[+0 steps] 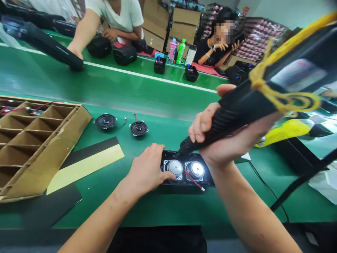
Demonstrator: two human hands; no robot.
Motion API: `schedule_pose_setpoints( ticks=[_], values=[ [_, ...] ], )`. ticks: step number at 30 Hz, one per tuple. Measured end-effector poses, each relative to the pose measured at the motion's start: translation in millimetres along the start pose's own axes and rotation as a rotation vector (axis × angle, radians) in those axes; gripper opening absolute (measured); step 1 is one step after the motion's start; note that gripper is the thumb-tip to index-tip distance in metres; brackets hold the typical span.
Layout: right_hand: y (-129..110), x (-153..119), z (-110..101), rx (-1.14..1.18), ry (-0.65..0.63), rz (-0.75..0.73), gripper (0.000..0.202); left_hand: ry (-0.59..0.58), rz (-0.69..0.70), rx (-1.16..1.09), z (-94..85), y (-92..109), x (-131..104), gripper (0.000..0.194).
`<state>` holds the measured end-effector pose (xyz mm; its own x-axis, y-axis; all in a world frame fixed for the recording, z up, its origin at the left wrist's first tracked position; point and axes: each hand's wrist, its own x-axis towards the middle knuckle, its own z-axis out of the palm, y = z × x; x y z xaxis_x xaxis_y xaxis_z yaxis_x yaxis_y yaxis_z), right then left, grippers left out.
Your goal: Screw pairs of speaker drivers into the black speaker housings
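My right hand [226, 137] is wrapped round a black electric screwdriver [237, 105] with a yellow cord tied about its body. Its tip points down at the upper left part of a black speaker housing [173, 189]. Inside the housing sit two speaker drivers, a left driver [176, 168] and a right driver [196, 169], magnets upward and lit brightly. A red and black wire [193, 180] with a white plug lies across them. My left hand [147, 168] grips the housing's left end, thumb over the left driver's edge. Contact between the tip and a screw cannot be made out.
Two loose speaker drivers [105, 121] [138, 128] lie on the green bench beyond my left hand. A divided cardboard box [60, 140] stands at the left, with black and yellow sheets [89, 161] beside it. Across the belt, co-workers handle black housings. A black cable [302, 179] runs at right.
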<state>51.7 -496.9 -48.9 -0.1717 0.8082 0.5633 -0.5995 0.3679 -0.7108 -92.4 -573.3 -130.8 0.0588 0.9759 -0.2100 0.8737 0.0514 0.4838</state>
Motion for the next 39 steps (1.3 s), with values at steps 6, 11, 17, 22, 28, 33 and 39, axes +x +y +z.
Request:
schedule_pose_setpoints(
  ticks=[6, 11, 17, 22, 28, 33, 39],
  values=[
    [35, -13, 0, -0.082, 0.0, 0.027, 0.066, 0.001, -0.001, -0.055, 0.0, 1, 0, 0.077],
    [43, -19, -2, -0.103, -0.021, 0.103, 0.058, 0.003, -0.002, -0.079, -0.4, 0, 0, 0.07],
    [58, -20, -10, -0.064, -0.062, 0.072, 0.06, 0.0, 0.012, -0.09, 0.6, -1, 2, 0.067],
    [59, -22, -9, -0.075, -0.049, 0.066, 0.062, 0.007, 0.019, -0.09, 2.0, -3, 3, 0.066],
    [58, -24, -8, -0.111, -0.036, 0.111, 0.064, 0.005, 0.021, -0.091, 1.9, -3, 3, 0.067],
    [60, -24, -8, -0.078, -0.073, 0.117, 0.064, 0.003, 0.022, -0.084, 2.8, -4, 4, 0.068],
    [59, -24, -5, -0.086, -0.066, 0.12, 0.062, 0.003, 0.024, -0.079, 1.4, -4, 4, 0.065]
  ],
)
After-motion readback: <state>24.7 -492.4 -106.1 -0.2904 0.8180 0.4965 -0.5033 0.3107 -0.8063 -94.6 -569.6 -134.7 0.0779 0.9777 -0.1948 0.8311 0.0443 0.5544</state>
